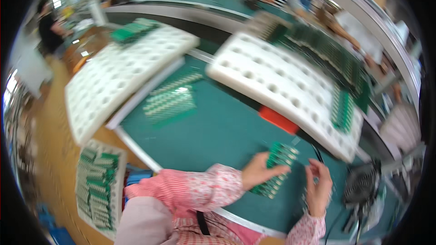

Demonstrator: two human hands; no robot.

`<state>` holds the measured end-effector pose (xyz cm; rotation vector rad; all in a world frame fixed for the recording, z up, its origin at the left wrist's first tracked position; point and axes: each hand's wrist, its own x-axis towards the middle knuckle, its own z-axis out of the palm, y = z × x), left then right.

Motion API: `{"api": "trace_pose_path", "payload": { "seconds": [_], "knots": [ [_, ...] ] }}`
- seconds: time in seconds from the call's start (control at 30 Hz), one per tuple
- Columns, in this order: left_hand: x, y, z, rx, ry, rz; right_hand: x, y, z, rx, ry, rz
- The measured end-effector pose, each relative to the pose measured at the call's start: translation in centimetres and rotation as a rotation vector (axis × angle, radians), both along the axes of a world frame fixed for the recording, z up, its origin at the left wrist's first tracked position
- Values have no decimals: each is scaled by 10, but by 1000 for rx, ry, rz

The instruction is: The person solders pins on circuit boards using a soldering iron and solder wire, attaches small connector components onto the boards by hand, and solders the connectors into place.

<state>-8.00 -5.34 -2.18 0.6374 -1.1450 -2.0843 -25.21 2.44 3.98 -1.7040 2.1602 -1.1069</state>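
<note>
My left hand [262, 171] is closed on the edge of a green circuit board panel [278, 156] with rows of pale parts, thumb across its top face. The panel is tilted over the green bench mat [204, 127]. To the right of it, my right hand [319, 181] is raised with curled fingers. Dark, thin-pronged tweezers [318, 153] stick up from its fingertips; their lower part is hidden in the hand. Further left on the mat lie more green circuit board panels [170, 104], blurred by motion.
White foam trays with holes [272, 75] [122, 72] stand at the far right and left, with green boards on them. A red block [278, 119] sits under the right tray. A small black fan [362, 183] stands at right. Another board-filled tray [119, 172] is at lower left. Other people work beyond.
</note>
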Motion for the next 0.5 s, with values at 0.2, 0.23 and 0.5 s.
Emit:
{"api": "trace_pose_path", "payload": {
  "seconds": [0.2,0.23,0.5],
  "knots": [
    [6,-4,6,80,-7,-50,4,-2,-24,56,-10,77],
    [5,-5,5,71,-3,-54,4,-3,-27,59,-72,41],
    [3,-6,12,22,4,-45,0,-1,-23,-23,-64,84]
  ]
}}
